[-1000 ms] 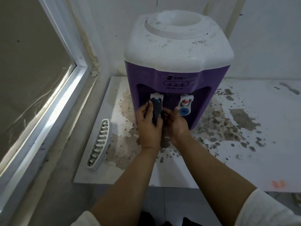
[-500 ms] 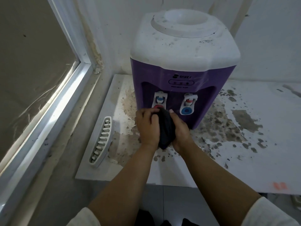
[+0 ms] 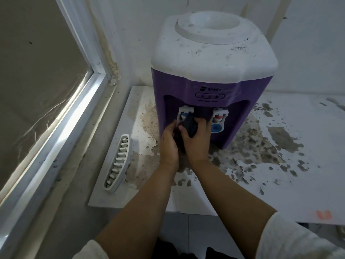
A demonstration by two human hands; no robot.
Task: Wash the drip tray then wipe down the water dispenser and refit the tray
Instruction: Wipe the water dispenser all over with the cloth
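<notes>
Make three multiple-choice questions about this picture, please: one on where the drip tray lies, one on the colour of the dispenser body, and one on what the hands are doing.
1. Where is the drip tray?
A. Fitted under the taps
B. On the white shelf, left of the dispenser
C. On top of the dispenser

2. What colour is the dispenser body below its white top?
A. Purple
B. Green
C. Black

3. What are the hands doing?
A. Resting empty on the shelf
B. Lifting the tray
C. Holding a dark cloth at the taps

Answers:
1 B: the drip tray lies apart on the shelf, near its left edge.
2 A: the water dispenser has a purple front.
3 C: the left hand and the right hand grip the dark cloth just below the left tap.
</notes>
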